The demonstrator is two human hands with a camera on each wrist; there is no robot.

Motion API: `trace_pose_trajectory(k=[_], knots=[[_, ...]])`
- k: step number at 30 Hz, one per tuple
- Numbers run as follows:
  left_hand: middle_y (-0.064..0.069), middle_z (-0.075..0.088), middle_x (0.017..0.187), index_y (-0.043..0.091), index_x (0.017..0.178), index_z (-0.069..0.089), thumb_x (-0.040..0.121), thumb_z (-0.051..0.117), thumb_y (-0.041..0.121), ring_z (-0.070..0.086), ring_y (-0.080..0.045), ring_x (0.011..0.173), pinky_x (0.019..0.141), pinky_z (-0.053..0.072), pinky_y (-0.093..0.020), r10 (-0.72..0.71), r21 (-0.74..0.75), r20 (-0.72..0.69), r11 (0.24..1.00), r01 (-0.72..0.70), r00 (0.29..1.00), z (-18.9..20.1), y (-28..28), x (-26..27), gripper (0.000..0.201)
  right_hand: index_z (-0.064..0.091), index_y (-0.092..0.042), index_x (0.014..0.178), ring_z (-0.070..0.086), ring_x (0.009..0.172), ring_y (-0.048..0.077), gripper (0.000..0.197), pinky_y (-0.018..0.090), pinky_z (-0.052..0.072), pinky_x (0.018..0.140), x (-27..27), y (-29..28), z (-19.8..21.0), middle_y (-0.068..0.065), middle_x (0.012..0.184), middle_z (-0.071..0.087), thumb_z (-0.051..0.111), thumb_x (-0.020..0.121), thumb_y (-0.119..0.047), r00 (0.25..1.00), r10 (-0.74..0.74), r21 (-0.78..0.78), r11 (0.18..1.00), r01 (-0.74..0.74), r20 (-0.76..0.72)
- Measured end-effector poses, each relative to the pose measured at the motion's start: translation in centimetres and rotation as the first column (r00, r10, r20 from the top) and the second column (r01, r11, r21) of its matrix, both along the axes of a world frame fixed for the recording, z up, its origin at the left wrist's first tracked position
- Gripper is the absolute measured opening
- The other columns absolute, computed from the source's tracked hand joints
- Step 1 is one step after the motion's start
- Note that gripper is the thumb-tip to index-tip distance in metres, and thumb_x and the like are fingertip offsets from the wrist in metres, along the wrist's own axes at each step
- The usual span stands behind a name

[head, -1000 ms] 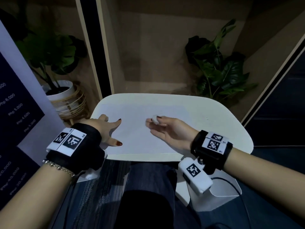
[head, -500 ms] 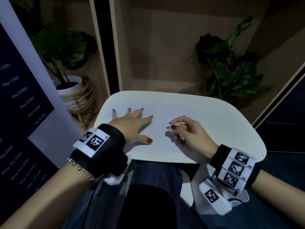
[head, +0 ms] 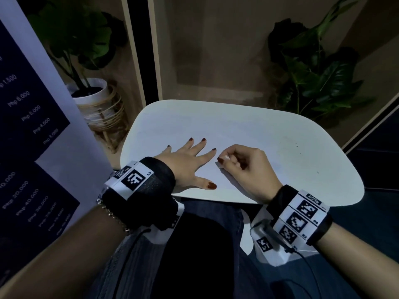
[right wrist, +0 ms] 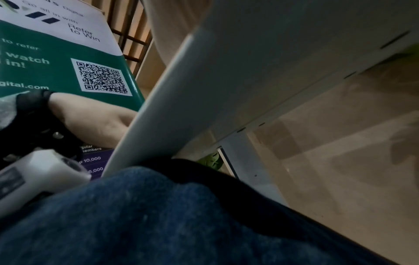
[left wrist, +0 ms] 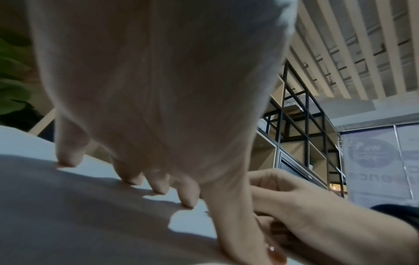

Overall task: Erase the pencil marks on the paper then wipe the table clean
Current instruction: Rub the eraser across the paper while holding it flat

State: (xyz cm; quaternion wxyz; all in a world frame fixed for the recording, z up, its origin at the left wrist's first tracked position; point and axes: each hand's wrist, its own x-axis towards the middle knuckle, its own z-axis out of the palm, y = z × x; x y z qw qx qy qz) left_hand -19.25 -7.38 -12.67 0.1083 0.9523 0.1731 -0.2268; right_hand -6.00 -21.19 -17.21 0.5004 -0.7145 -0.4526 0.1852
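A white sheet of paper [head: 241, 137] lies on the small white table [head: 302, 186]. My left hand [head: 190, 160] lies flat on the paper with its fingers spread, pressing the sheet down; the left wrist view shows its fingertips [left wrist: 158, 186] touching the sheet. Just right of it, my right hand [head: 241, 165] pinches a small white eraser [head: 225, 157] between thumb and fingers, its tip down on the paper. In the left wrist view the right hand [left wrist: 294, 206] sits close beside the left thumb. The right wrist view shows only the table edge [right wrist: 158, 107] and my jeans.
A few small dark specks [head: 296, 145] lie on the table's right side. A potted plant [head: 90, 91] in a rattan stand sits on the floor at left, a leafy plant [head: 313, 78] at back right. A price banner [head: 32, 126] stands close on the left.
The right hand turned palm-down and brought the eraser down onto the paper near the left hand. The left hand slid further onto the sheet and spread flat.
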Motion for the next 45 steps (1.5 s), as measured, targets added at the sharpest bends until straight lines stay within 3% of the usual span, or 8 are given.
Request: trace_pose_trajectory(k=[9,14,20,26,31,36,42,45], knots=[[0.009,-0.029,0.159,0.040,0.153,-0.014,0.090,0.043,0.067,-0.022,-0.017,0.148,0.118,-0.001,-0.057,0.014,0.000,-0.027,1.000,-0.014,1.000,0.6,-0.3,0.1,0.089,0.072,-0.010,0.082,0.054,0.063,0.018,0.011,0.043,0.057,0.074,0.2,0.0,0.2,-0.001,0.057,0.053,0.067,0.091,-0.010,0.997,0.028,-0.004,1.000,-0.028,-0.074],[0.009,-0.030,0.159,0.040,0.153,-0.014,0.088,0.045,0.070,-0.023,-0.017,0.148,0.117,-0.001,-0.058,0.025,0.002,-0.037,1.000,-0.025,0.999,0.7,-0.3,0.0,0.093,0.075,-0.006,0.086,0.051,0.059,0.008,0.008,0.020,0.045,0.062,0.4,-1.1,1.4,0.011,0.067,0.067,0.069,0.091,-0.010,0.969,0.244,-0.116,0.962,-0.247,-0.032],[0.007,-0.030,0.159,0.038,0.153,-0.015,0.089,0.043,0.069,-0.023,-0.018,0.148,0.117,0.001,-0.058,0.023,0.017,-0.045,1.000,-0.022,0.999,0.6,-0.4,0.1,0.092,0.072,-0.008,0.079,0.049,0.062,0.022,0.013,0.044,0.055,0.071,0.5,0.6,-0.2,0.002,0.057,0.052,0.066,0.090,-0.008,0.990,-0.041,0.027,0.999,0.045,-0.133],[0.008,-0.029,0.159,0.039,0.153,-0.014,0.088,0.045,0.070,-0.022,-0.018,0.148,0.117,0.002,-0.059,0.026,0.016,-0.044,1.000,-0.025,0.999,0.6,-0.3,0.1,0.093,0.074,0.000,0.083,0.044,0.059,0.018,0.007,0.029,0.047,0.067,0.6,-1.0,1.0,0.002,0.058,0.057,0.067,0.085,-0.001,0.950,0.267,-0.124,0.950,-0.288,-0.160],[0.007,-0.030,0.159,0.038,0.153,-0.015,0.089,0.044,0.069,-0.022,-0.019,0.148,0.117,0.003,-0.060,0.030,0.015,-0.051,0.999,-0.030,0.998,0.7,-0.4,0.1,0.092,0.072,-0.002,0.081,0.043,0.064,0.020,0.012,0.052,0.055,0.089,0.5,0.5,-0.2,0.008,0.063,0.046,0.066,0.090,-0.007,0.970,-0.036,0.039,0.998,0.047,-0.242],[0.007,-0.030,0.159,0.039,0.153,-0.015,0.088,0.046,0.069,-0.022,-0.019,0.148,0.117,0.003,-0.060,0.034,0.011,-0.060,0.999,-0.033,0.998,0.8,-0.4,0.1,0.094,0.073,0.001,0.085,0.050,0.062,0.020,0.008,0.032,0.054,0.072,0.8,-1.1,0.9,0.007,0.062,0.060,0.067,0.090,0.000,0.946,0.281,-0.079,0.952,-0.296,-0.163],[0.006,-0.030,0.159,0.038,0.153,-0.016,0.088,0.045,0.069,-0.022,-0.019,0.148,0.117,0.004,-0.060,0.036,0.021,-0.069,0.999,-0.034,0.997,0.9,-0.5,0.1,0.094,0.072,-0.002,0.085,0.056,0.073,0.028,0.012,0.048,0.058,0.090,0.8,0.6,-0.2,0.019,0.068,0.054,0.065,0.093,-0.007,0.976,-0.038,0.067,0.996,0.054,-0.217],[0.007,-0.030,0.159,0.039,0.153,-0.016,0.088,0.045,0.069,-0.022,-0.019,0.148,0.117,0.004,-0.061,0.037,0.019,-0.069,0.999,-0.035,0.997,0.9,-0.5,0.1,0.094,0.072,-0.001,0.085,0.048,0.067,0.024,0.010,0.037,0.055,0.083,1.0,0.0,0.1,0.005,0.061,0.050,0.067,0.091,-0.008,0.968,0.133,0.013,0.991,-0.133,-0.213]])
